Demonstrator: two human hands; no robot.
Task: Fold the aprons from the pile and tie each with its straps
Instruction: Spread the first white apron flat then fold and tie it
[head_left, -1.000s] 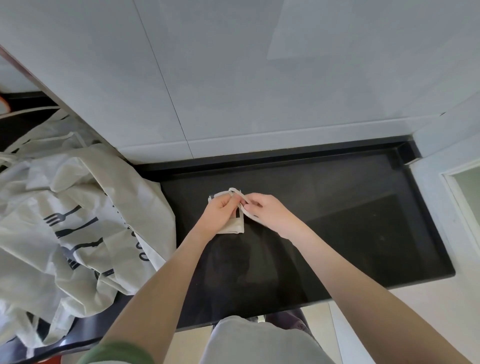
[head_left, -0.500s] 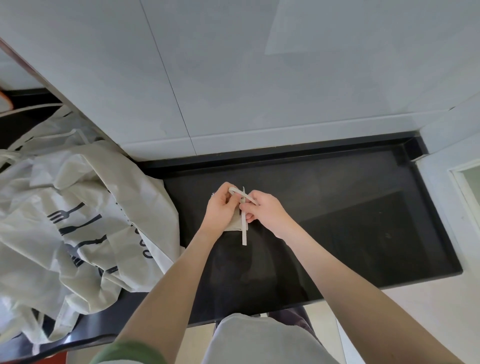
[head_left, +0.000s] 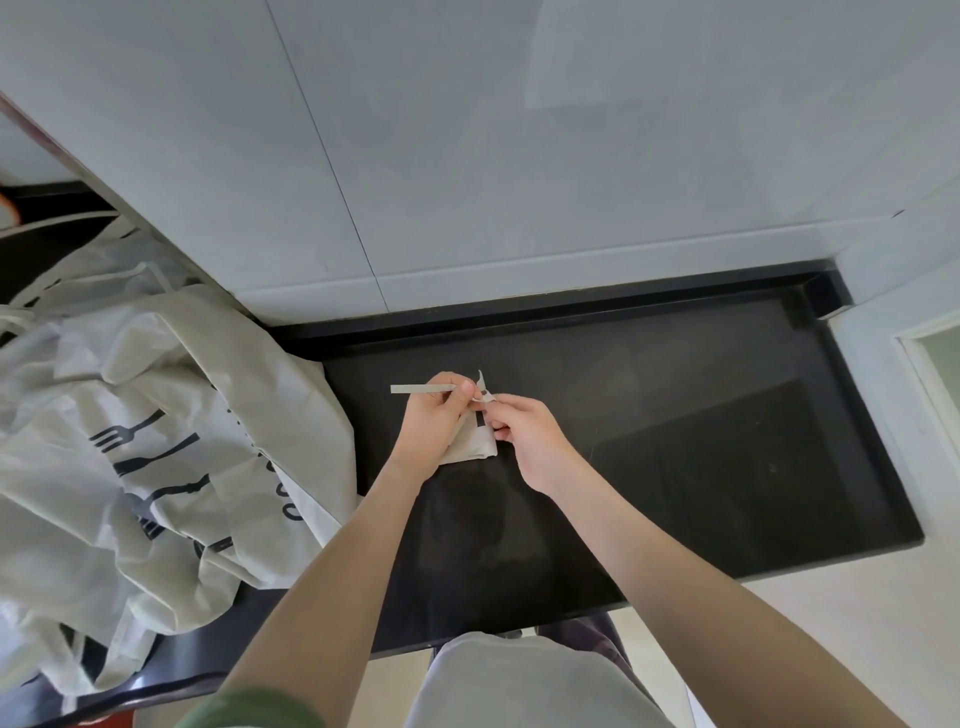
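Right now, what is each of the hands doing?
Left hand: pinching a strap of the folded apron.
Right hand: pinching the other strap end.

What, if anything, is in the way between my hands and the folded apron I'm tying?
Nothing visible. The left hand pinches one strap end, the right hand pinches the strap beside it, and the folded apron sits right between both hands over the black counter.

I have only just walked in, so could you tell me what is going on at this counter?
A person is tying up a small folded apron on the black counter. The left hand pinches a strap whose end sticks out leftward, and the right hand pinches it at the bundle's top. A pile of unfolded aprons lies to the left.
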